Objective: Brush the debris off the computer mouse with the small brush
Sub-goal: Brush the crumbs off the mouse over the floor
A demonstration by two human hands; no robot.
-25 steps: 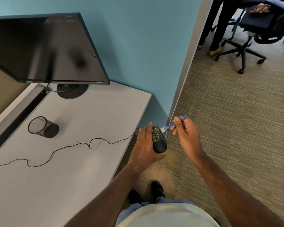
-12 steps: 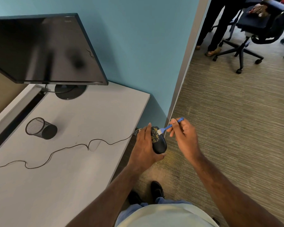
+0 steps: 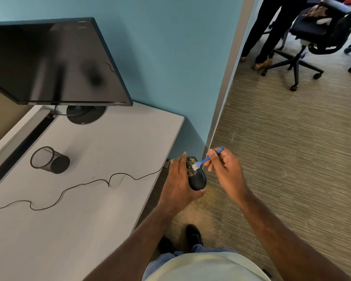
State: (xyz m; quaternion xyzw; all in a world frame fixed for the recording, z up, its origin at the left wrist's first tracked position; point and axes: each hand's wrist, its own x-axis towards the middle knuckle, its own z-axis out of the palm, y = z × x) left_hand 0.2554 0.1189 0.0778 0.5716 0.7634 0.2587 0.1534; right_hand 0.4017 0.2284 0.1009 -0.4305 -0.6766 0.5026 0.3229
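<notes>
Lower centre of the frame: the left hand (image 3: pixel 178 179) is wrapping its grip around the glossy black computer mouse (image 3: pixel 197 175), holding it off the edge of the white bench (image 3: pixel 89 189), above the carpet. The right hand (image 3: pixel 225 169) is pinching the small blue plastic brush (image 3: pixel 207 158), its white bristles touching the yellow-speckled debris (image 3: pixel 191 167) on the mouse's front. Risk: a hard stroke may be flicking crumbs onto the bench, or the thin black cable (image 3: pixel 79 185) trailing left may be tugging the mouse. Further up, a black mesh cup (image 3: pixel 49 160) is lying on its side.
</notes>
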